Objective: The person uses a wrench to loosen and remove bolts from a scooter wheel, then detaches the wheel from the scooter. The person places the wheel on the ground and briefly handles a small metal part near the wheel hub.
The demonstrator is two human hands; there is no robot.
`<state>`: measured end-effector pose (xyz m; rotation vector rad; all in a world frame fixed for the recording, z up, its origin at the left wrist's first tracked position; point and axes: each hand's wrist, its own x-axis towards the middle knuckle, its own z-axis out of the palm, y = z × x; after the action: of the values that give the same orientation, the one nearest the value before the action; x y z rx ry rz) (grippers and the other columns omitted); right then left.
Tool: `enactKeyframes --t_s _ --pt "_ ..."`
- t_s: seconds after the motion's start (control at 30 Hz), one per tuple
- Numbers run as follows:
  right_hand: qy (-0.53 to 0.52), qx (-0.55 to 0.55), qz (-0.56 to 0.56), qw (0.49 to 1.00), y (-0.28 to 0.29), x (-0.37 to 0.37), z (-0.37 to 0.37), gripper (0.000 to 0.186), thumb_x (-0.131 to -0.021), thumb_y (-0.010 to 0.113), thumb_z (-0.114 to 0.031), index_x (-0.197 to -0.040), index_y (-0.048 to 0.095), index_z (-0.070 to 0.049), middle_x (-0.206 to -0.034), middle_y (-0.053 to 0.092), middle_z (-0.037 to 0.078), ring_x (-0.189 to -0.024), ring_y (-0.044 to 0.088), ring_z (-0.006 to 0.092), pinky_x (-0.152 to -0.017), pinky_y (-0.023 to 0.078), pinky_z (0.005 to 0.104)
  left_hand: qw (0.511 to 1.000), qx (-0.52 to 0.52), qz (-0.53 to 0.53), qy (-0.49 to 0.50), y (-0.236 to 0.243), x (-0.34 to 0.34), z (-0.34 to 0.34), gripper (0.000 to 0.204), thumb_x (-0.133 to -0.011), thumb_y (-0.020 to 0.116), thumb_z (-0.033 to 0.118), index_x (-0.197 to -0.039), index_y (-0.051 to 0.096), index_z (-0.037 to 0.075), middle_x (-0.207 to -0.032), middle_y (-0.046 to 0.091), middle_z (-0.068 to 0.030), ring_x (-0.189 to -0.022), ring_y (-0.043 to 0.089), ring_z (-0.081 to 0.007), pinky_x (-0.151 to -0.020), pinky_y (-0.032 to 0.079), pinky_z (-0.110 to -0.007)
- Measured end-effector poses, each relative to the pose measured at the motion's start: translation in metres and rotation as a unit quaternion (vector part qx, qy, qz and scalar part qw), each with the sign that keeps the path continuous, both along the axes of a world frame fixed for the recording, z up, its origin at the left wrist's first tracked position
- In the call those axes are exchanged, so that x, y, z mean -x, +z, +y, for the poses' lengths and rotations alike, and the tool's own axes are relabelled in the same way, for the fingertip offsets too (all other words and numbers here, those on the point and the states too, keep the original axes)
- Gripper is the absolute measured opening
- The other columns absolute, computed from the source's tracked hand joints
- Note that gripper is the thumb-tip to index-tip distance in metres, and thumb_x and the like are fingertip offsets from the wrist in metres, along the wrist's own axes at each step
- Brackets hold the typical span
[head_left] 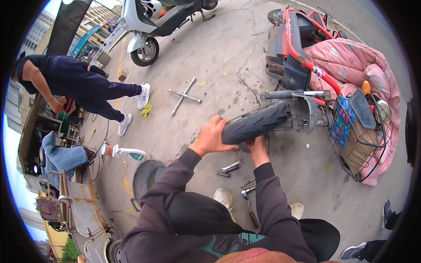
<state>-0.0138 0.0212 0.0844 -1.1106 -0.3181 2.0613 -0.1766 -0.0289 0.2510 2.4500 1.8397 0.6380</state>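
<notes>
Dark-sleeved arms (pixel 160 188) hold a tyre (pixel 256 124) above cracked outdoor concrete (pixel 223 48)

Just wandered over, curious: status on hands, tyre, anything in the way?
Left hand around black grooved rubber tyre. Right hand at its near edge, fingertips hidden. Silver metal spanner on grey concrete, apparently not blocking.

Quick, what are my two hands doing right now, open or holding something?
Left hand: holding the black tire at its end.
Right hand: against the tire's underside; fingers partly hidden, grip cannot be told.
</notes>
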Motion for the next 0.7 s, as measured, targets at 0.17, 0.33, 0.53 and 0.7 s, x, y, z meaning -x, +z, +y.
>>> enactKeyframes --t_s 0.17,0.33,0.53,0.7 --pt "-0.072 -0.020 -0.039 0.996 -0.007 0.014 -0.007 0.046 -0.095 0.054 -0.054 -0.119 0.057 -0.015 -0.096 0.063 -0.001 -0.078 0.060 0.0107 -0.058 0.048 0.0284 1.000 0.015 0.000 0.008 0.005 0.009 0.004 0.075 -0.054 0.087 0.048 -0.110 0.062 0.005 -0.098 0.055 -0.0133 -0.090 0.059 -0.0337 -0.077 0.051 -0.044" --pt "-0.024 -0.089 -0.085 0.992 -0.032 -0.004 -0.039 0.056 -0.090 0.065 -0.054 -0.126 0.054 -0.013 -0.100 0.064 -0.001 -0.077 0.060 0.0104 -0.057 0.046 0.0243 1.000 0.007 -0.008 0.010 0.011 0.033 0.023 0.073 -0.054 0.087 0.044 -0.110 0.063 0.004 -0.099 0.056 -0.0143 -0.093 0.060 -0.0343 -0.078 0.051 -0.043" --pt "0.142 -0.241 -0.386 0.879 -0.058 -0.044 -0.058 0.055 -0.078 0.076 -0.036 -0.117 0.066 0.001 -0.093 0.072 0.018 -0.089 0.070 0.0299 -0.082 0.053 0.0367 1.000 -0.007 0.008 0.001 -0.007 0.071 0.022 0.072 -0.054 0.087 0.041 -0.110 0.062 0.003 -0.101 0.056 -0.0138 -0.092 0.060 -0.0357 -0.079 0.052 -0.044" --pt "0.281 -0.134 -0.528 0.790 -0.025 -0.060 -0.050 0.054 -0.081 0.070 -0.039 -0.117 0.066 0.000 -0.116 0.067 0.024 -0.111 0.063 0.0395 -0.094 0.050 0.0428 0.998 -0.028 0.057 0.000 -0.006 0.082 0.030 0.077 -0.062 0.083 0.054 -0.115 0.062 0.003 -0.104 0.057 -0.0129 -0.096 0.062 -0.0341 -0.085 0.052 -0.042"
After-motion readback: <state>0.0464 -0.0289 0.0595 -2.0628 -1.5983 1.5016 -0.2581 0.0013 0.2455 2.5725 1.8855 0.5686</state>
